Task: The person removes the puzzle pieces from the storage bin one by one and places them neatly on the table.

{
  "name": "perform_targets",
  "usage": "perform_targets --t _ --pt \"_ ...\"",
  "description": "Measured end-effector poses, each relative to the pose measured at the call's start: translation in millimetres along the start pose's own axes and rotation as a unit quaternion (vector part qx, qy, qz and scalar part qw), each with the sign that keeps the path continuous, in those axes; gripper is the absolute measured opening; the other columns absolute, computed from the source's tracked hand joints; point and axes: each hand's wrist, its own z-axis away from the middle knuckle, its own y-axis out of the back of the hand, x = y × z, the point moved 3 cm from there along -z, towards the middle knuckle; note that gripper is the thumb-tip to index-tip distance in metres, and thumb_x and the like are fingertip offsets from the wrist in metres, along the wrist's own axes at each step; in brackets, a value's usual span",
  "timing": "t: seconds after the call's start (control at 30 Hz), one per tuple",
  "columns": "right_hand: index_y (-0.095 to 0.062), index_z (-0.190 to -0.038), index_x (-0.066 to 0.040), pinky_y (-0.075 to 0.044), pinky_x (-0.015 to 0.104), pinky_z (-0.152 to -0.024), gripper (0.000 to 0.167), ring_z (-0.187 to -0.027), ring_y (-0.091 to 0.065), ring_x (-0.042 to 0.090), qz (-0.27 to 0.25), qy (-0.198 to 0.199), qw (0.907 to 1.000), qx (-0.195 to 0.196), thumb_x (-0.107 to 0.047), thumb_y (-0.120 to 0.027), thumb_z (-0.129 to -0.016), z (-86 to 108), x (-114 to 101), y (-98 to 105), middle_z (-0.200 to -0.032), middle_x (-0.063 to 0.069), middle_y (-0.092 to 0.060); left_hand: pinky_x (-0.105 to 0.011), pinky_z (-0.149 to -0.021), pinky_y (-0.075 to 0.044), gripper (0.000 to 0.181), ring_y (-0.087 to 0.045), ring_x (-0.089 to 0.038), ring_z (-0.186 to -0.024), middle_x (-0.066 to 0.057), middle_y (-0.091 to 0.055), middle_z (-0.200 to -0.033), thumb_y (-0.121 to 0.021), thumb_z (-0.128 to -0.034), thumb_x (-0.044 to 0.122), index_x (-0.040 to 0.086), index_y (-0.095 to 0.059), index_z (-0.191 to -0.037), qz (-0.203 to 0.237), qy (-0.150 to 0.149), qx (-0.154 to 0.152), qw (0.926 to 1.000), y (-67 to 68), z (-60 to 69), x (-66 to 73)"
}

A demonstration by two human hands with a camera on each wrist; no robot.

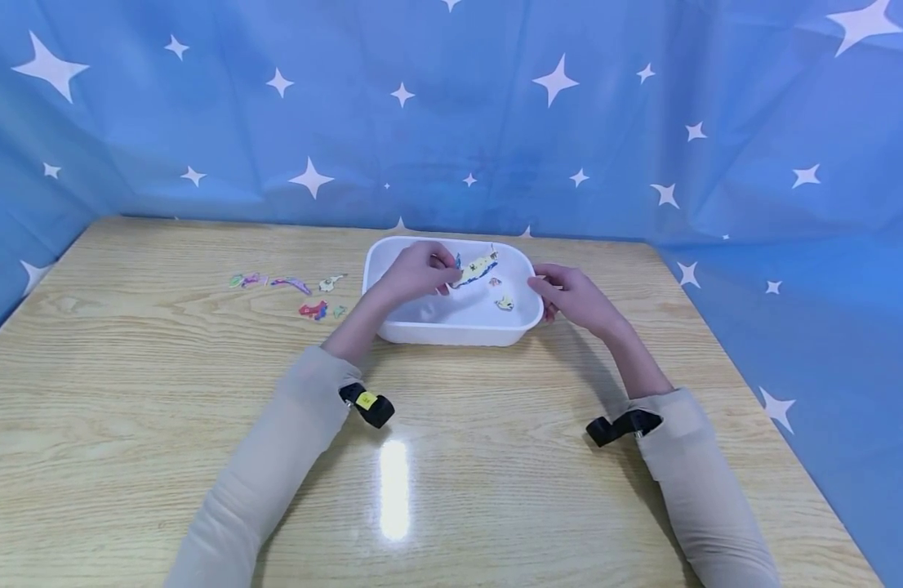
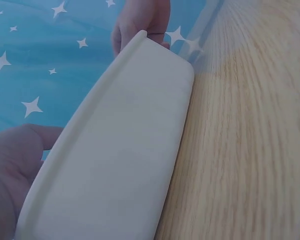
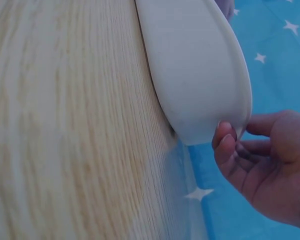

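A white plastic basin stands on the table near the back. My left hand reaches over its near rim and pinches the left end of a long flat yellow cutout with blue edges; its exact kind is too small to tell. Two smaller pieces, a pinkish one and a pale yellow one, lie on the basin's floor. At the basin's right end my right hand grips the rim, thumb on top and fingers curled beneath, as the right wrist view shows. The left fingertips are hidden behind the basin wall in the left wrist view.
Left of the basin lie several small colourful pieces: a purple strip, a red and blue one, a whitish one, a green and pink one and a teal one. A blue star-patterned curtain hangs behind the table.
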Motion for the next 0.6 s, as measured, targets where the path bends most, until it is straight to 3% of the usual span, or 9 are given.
perform_targets --t 0.17,0.3,0.47,0.6 --pt "-0.050 -0.145 -0.001 -0.053 0.048 -0.065 0.047 -0.067 -0.058 0.031 0.000 0.000 1.0000 0.000 -0.030 -0.050 -0.108 -0.4 0.9 0.5 -0.079 0.017 -0.058 -0.045 -0.085 -0.056 0.020 -0.068 -0.038 -0.093 -0.015 -0.069 -0.096 -0.065 -0.0993 0.014 -0.001 -0.059 -0.110 0.042 -0.001 0.016 0.9990 8.1 11.3 -0.7" --pt "-0.049 -0.145 -0.001 -0.052 0.048 -0.065 0.047 -0.066 -0.058 0.030 0.002 0.002 1.0000 -0.002 -0.030 -0.050 -0.108 -0.5 1.2 1.2 -0.078 0.018 -0.057 -0.040 -0.084 -0.057 0.017 -0.066 -0.041 -0.097 -0.014 -0.068 -0.095 -0.063 -0.0995 0.009 -0.003 -0.058 -0.110 0.073 -0.015 0.032 0.9967 14.2 17.9 -2.9" --pt "-0.049 -0.144 -0.001 -0.052 0.048 -0.066 0.047 -0.066 -0.058 0.030 0.005 0.003 1.0000 -0.003 -0.031 -0.049 -0.108 -0.2 0.7 0.9 -0.079 0.017 -0.057 -0.038 -0.084 -0.058 0.020 -0.067 -0.038 -0.095 -0.016 -0.068 -0.099 -0.063 -0.0991 0.004 -0.004 -0.059 -0.117 0.109 -0.036 0.052 0.9921 22.3 26.0 -2.3" --pt "-0.050 -0.144 -0.001 -0.053 0.048 -0.065 0.046 -0.066 -0.058 0.029 0.003 0.004 1.0000 -0.002 -0.030 -0.049 -0.108 0.0 -0.5 0.3 -0.080 0.017 -0.058 -0.039 -0.085 -0.058 0.028 -0.068 -0.033 -0.091 -0.018 -0.070 -0.103 -0.063 -0.0994 0.005 -0.001 -0.059 -0.126 0.102 -0.044 0.062 0.9919 29.4 32.8 -0.1"
